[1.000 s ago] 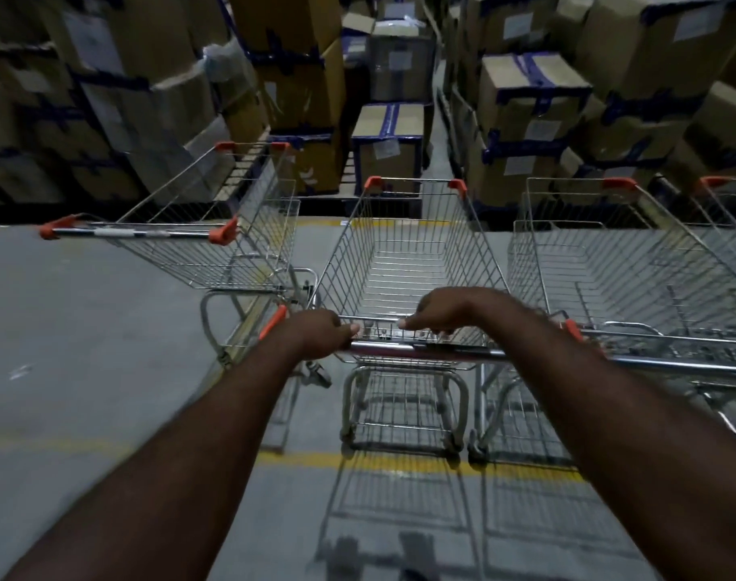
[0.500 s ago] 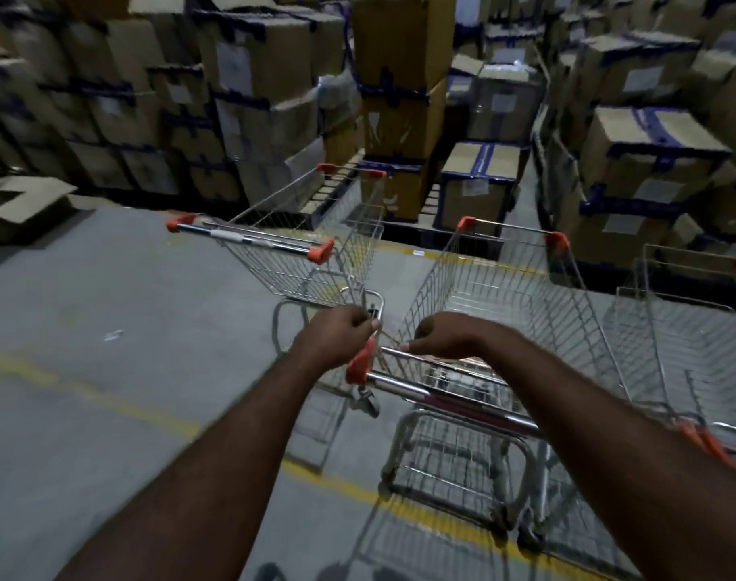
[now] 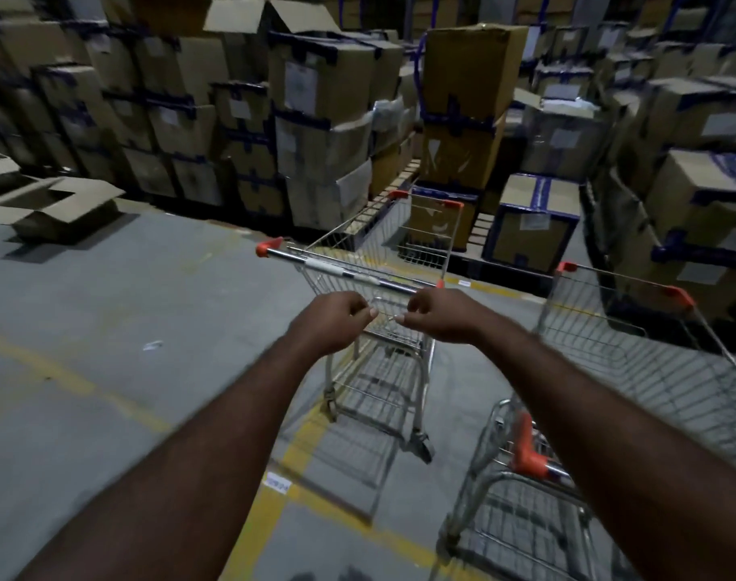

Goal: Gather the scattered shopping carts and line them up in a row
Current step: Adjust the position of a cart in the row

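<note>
With fingers curled on nothing, the left hand (image 3: 330, 322) and right hand (image 3: 439, 316) hover just short of the orange-capped handle bar (image 3: 349, 272) of the silver wire shopping cart (image 3: 393, 249) at twelve o'clock, the bar lying ten-to-four, right hand nearer.

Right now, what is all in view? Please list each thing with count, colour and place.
centre cart: one, silver wire with orange corners, mid floor.
right cart: one, silver wire with orange corners, right edge.
cardboard boxes: many, brown with blue tape, stacked along the back.
open carton: one, brown, floor at far left.
floor: one, grey with yellow lines.
left hand: one, fingers curled, below the centre cart's handle.
right hand: one, fingers curled, beside the left hand.
</note>
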